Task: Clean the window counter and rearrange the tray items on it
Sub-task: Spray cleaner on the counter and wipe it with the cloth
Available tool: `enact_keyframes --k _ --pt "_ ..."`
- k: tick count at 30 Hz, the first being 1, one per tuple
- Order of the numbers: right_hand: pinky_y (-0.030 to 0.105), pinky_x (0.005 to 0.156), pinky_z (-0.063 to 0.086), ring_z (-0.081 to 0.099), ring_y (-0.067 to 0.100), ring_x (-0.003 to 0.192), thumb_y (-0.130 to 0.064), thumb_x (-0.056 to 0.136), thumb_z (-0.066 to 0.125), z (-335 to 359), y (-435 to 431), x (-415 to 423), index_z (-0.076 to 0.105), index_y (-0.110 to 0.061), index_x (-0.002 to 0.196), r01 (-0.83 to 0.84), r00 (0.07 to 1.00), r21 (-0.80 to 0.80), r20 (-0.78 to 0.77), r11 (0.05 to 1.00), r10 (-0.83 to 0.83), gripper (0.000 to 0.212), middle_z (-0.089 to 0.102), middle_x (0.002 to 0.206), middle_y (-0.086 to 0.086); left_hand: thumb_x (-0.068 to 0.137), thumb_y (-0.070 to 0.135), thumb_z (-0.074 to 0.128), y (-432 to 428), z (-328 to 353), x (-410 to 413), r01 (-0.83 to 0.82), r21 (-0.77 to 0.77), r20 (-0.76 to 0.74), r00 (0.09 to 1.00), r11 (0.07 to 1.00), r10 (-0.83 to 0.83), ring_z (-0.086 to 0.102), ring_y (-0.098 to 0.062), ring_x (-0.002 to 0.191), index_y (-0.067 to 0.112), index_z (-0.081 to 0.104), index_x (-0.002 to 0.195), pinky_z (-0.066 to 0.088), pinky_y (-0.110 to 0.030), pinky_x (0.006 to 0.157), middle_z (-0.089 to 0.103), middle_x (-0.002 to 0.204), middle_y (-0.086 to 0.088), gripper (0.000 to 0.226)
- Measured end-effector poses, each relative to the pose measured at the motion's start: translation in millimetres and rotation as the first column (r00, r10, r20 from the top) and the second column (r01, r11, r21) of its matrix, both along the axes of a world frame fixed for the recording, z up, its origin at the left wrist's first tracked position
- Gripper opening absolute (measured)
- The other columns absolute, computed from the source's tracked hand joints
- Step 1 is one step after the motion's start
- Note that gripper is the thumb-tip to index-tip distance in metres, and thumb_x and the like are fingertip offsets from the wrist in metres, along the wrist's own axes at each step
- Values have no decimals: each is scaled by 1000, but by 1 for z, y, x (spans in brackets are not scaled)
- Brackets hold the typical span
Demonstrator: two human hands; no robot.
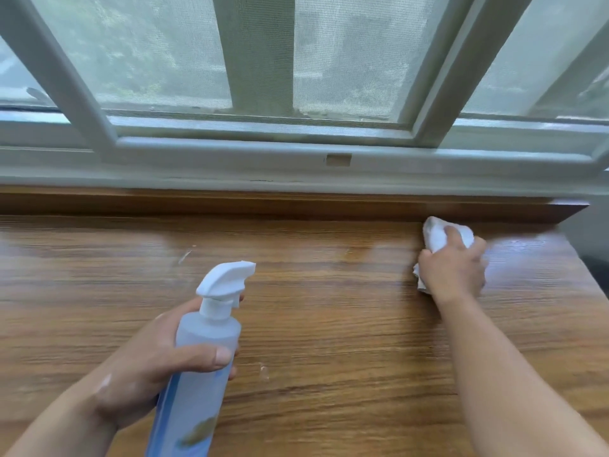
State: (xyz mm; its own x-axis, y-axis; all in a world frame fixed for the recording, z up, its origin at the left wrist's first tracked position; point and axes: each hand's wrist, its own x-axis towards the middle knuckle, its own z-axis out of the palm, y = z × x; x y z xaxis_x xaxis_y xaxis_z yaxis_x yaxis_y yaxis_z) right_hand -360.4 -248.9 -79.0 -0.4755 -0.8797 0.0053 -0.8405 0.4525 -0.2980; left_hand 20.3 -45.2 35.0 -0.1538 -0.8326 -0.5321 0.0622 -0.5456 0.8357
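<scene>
Cloth [434, 233] in grip of outstretched right hand [456, 273]; spray bottle [206, 338] in left hand [148, 367]

Up beyond the left hand [155, 354], a screen [158, 54] covers the pane, with blurred greenery [141, 44] showing through it. Further out still, a left bar [66, 77] slants across the glass. Straight ahead, between that hand and the right hand [456, 270], a broad upright post [260, 54] splits the window, with grime [306, 112] gathered at its foot. Below it runs the pale painted frame [263, 150]. There's a small tan patch [338, 159] on its lower rail, beyond the right hand and a little to its left. Above that hand a right bar [461, 67] climbs away at an angle. Off to its right is a strip of pale wall [583, 232].
</scene>
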Motion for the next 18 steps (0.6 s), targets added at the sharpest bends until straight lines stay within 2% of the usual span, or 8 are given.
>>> enact_keyframes --k 3,5,7,10,12,13,15,18 --pt "47 93 45 42 37 116 -38 87 56 -3 21 69 39 -35 144 -215 976 -20 -35 976 215 60 26 145 10 43 32 95 6 1 6 -13 -8 -2 1000 1000 13 70 -44 82 24 72 115 52 -47 72 67 92 -28 76" --pt "45 97 45 42 35 119 -40 84 58 -6 48 133 40 -38 145 -420 907 -1 -22 908 420 63 25 150 9 38 36 100 12 2 8 -18 -11 -14 1000 1000 18 70 -44 82 26 72 115 53 -47 73 68 91 -26 83" --pt "45 94 49 49 37 114 -40 76 63 -8 85 196 48 -37 140 -629 777 -40 -18 776 629 66 33 150 13 31 41 103 18 4 10 -13 -28 -26 1000 1000 12 70 -43 81 28 73 113 54 -46 72 68 89 -24 89" --pt "39 75 53 58 31 95 -42 58 76 -9 142 244 52 -37 126 -859 510 -48 19 510 860 72 47 142 10 24 42 103 26 8 18 -15 -39 -25 1000 999 14 70 -41 76 21 77 102 59 -39 65 70 89 -25 85" --pt "42 84 50 54 31 105 -42 63 74 -10 151 234 46 -40 133 -894 444 -35 45 446 895 76 40 148 8 30 38 103 30 7 28 7 -43 -20 1000 999 -7 70 -44 78 15 76 103 58 -44 68 68 91 -29 81" --pt "43 91 48 51 32 112 -42 68 71 -11 145 217 43 -41 137 -873 484 -52 25 485 875 75 36 151 6 35 33 101 32 6 33 20 -43 -26 999 999 -21 69 -46 80 15 74 107 55 -48 71 67 92 -31 79" --pt "42 103 42 43 31 126 -43 76 62 -11 126 169 38 -46 143 -745 667 -20 2 667 745 72 26 156 2 43 26 94 36 6 43 35 -43 -53 998 998 -37 68 -46 82 21 72 115 51 -51 76 66 92 -31 75" --pt "40 103 43 45 30 128 -41 81 59 -3 106 86 37 -46 145 -448 894 17 40 894 447 68 23 153 -3 45 28 93 43 7 56 75 -50 -53 996 996 -77 68 -41 82 22 72 113 52 -47 74 66 91 -26 72"
